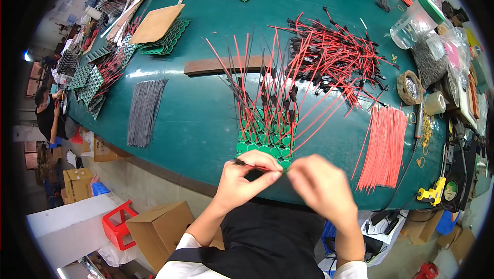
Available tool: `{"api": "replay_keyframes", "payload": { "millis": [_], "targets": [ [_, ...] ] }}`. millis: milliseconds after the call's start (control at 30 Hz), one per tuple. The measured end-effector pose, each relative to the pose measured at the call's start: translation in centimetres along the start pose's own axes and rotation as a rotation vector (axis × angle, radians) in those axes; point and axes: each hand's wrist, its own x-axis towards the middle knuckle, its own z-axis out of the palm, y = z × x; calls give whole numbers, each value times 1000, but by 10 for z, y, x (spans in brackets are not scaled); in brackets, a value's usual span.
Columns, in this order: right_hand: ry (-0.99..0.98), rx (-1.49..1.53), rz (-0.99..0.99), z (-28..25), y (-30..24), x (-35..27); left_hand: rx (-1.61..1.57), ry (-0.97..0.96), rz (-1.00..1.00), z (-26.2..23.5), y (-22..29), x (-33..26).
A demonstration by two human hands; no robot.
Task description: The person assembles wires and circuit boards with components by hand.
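My left hand (247,178) is closed in a pinch on a red and black wire lead (250,165), whose black end sticks out near the knuckles. Just beside it, my right hand (323,186) is blurred, with its fingers curled together; what they hold, if anything, cannot be made out. Both hands meet at the near edge of a panel of small round green circuit boards (263,149). Red and black leads with black connectors (265,88) rise from the panel's far rows. The far ends of these leads lean over a brown bar (206,67).
A tangled heap of red and black leads (334,52) lies beyond the panel. Red wires (383,147) are bundled at right, grey wires (146,111) at left. A soldering iron (419,119), yellow glue gun (433,192) and green-lidded jar (417,21) line the right. Another person (49,114) sits far left.
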Motion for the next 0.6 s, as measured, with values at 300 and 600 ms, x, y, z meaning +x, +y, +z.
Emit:
{"api": "replay_keyframes", "payload": {
  "millis": [300,600],
  "targets": [
    [196,-865,558,-21,72,51,381,167,30,4,-7,10],
    [91,-688,472,-14,56,22,437,160,101,2,-9,9]
  ]
}}
